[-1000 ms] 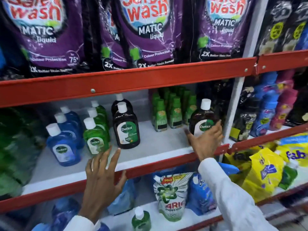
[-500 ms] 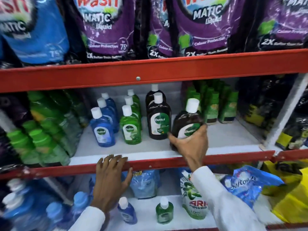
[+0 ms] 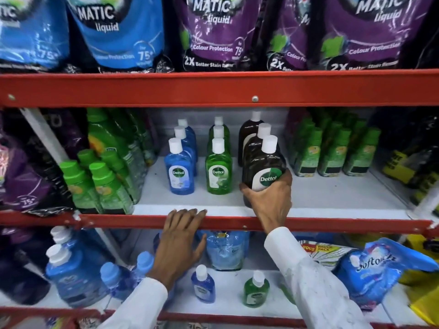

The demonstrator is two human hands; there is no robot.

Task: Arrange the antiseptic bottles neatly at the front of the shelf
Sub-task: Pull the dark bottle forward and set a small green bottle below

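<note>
On the white middle shelf (image 3: 332,195) stand three rows of Dettol antiseptic bottles with white caps: a blue row (image 3: 179,170), a green row (image 3: 218,170) and a brown row (image 3: 251,138). My right hand (image 3: 270,203) grips the front brown bottle (image 3: 262,167) around its lower body, in line with the brown row and close to the shelf's front. Its label faces me, slightly tilted. My left hand (image 3: 181,238) lies flat on the red front rail (image 3: 118,220), fingers over the edge, holding nothing.
Green-capped bottles (image 3: 99,186) crowd the left of the shelf, and more green bottles (image 3: 332,153) stand at the right rear. Detergent pouches (image 3: 213,32) hang above the upper red rail. Small blue and green bottles (image 3: 203,284) and pouches sit on the shelf below.
My right hand carried the brown bottle leftward from the shelf's right side into line in front of the brown row. My left hand settled onto the red rail. The view shifted left.
</note>
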